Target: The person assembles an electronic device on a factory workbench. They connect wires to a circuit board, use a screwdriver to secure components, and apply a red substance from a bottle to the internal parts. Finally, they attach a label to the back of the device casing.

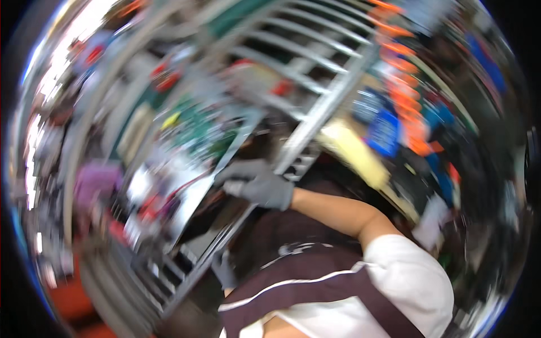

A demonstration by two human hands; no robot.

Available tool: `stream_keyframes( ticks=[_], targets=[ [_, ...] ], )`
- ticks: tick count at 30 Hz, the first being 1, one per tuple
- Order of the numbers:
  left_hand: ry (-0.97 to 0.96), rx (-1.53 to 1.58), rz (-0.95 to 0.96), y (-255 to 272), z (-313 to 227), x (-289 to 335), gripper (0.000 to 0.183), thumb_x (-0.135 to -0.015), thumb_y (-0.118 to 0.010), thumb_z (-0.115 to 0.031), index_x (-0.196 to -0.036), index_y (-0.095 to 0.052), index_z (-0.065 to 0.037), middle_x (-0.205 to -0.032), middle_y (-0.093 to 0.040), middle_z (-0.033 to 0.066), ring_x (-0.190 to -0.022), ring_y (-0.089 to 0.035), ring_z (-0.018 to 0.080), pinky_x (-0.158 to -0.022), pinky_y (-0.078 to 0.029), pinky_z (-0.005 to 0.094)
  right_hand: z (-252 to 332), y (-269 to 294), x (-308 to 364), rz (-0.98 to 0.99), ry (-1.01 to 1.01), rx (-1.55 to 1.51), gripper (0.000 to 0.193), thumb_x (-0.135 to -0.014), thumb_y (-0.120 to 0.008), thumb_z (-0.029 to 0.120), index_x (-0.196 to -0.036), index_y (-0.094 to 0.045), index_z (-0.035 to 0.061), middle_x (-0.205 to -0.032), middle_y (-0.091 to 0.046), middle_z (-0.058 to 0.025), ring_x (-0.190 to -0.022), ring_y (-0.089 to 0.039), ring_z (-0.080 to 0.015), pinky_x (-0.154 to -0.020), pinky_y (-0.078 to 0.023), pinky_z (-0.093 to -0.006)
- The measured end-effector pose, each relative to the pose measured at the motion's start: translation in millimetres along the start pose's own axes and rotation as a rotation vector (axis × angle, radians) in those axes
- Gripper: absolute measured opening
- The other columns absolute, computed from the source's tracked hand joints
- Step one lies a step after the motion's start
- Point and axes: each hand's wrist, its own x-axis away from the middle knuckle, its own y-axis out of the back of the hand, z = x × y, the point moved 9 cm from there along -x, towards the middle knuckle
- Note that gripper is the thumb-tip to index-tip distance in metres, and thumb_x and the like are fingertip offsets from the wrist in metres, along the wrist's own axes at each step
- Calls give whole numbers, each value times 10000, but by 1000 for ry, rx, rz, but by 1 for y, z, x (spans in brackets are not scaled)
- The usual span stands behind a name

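Motion smears the whole head view. My right hand (pixel 256 185), in a grey glove, is held in front of my dark apron (pixel 298 259), beside the edge of a light bench top (pixel 194 205). Its fingers look curled, and whatever they may hold is hidden. A thin reddish strip (pixel 191 182) runs over the bench top close to the fingertips; whether it touches them is unclear. Lower down, my left hand (pixel 224 271), also grey-gloved, hangs close to a metal rail (pixel 194 284), with its fingers too blurred to read.
Green and silvery small parts (pixel 200 127) cover the bench. A metal roller conveyor (pixel 321 93) stretches away ahead. Right of it hang an orange coiled hose (pixel 408 96) and a blue container (pixel 384 134), by a pale yellow block (pixel 358 155). A purple bin (pixel 97 180) stands left.
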Motion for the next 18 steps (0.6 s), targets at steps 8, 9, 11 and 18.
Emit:
stream_keyframes(
  ticks=[8,9,11,18],
  targets=[
    [-722,-362,809,-246,-154,23,241,-842,-580,-146,-1030,-605,1,-904,-616,103,-844,-598,235,-785,-459,317,-23,274,232,-792,-529,785,214,-820,-568,153,-998,-652,69,-948,-644,-150,-893,-616,-301,-791,-486,-357],
    [-824,-471,899,-283,-173,45,243,-827,-585,-126,-1038,-604,-5,-926,-607,118,-868,-595,270,-794,-464,330,-30,299,245,-794,-554,860,219,-821,-559,130,-1011,-648,65,-973,-639,-162,-893,-618,-310,-793,-485,-370],
    [-1131,-543,1047,-359,-203,102,260,-812,-578,-88,-1063,-596,-24,-999,-583,148,-926,-584,301,-814,-467,348,-42,337,257,-747,-539,901,243,-824,-532,86,-1042,-637,61,-982,-639,-160,-902,-615,-320,-808,-483,-376],
    [-1412,-1035,1261,-564,-161,161,393,-776,-486,-17,-1165,-535,-49,-1257,-475,182,-1070,-531,345,-878,-454,407,-55,405,207,-587,-404,1060,324,-813,-514,35,-1131,-577,56,-1093,-585,-182,-1008,-568,-323,-867,-457,-389]
  ],
)
